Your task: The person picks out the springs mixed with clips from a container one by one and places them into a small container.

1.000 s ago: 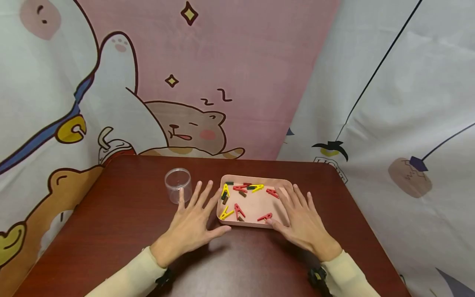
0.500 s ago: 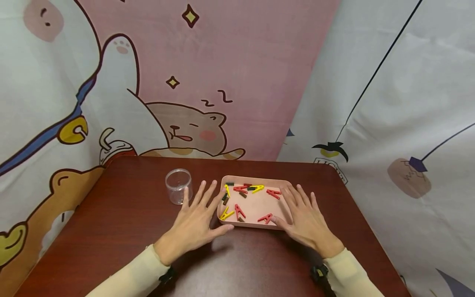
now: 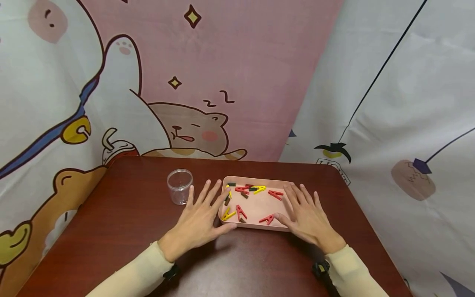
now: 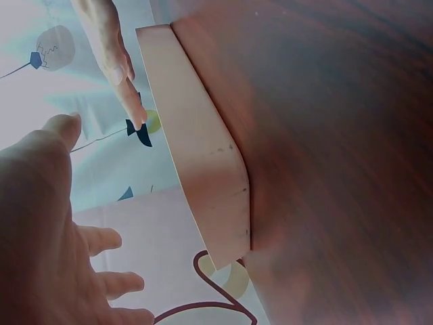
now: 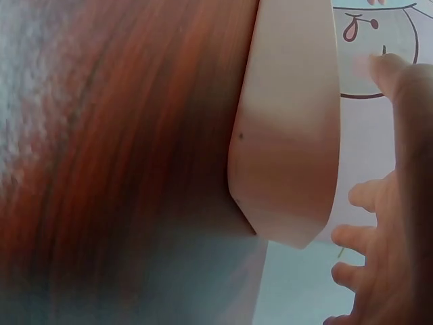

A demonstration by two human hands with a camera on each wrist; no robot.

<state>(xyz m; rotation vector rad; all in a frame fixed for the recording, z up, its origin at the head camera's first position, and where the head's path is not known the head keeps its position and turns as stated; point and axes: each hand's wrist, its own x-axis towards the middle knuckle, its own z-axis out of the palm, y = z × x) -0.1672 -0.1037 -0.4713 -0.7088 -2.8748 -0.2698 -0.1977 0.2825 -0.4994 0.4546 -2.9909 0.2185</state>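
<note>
Left hand [image 3: 196, 225] and right hand [image 3: 311, 220] — both spread — at left and right ends of pink tray [image 3: 257, 207]; red and yellow clips [image 3: 273, 193] inside; clear jar [image 3: 179, 189] left of tray.

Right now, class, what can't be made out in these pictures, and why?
Head view: near right corner of the tray, hidden by the right hand.
Head view: what the dark pieces are, too small to tell.
Left wrist view: the clips, hidden by the tray's wall.
Right wrist view: the wall's other end, cut off by the top edge.
</note>
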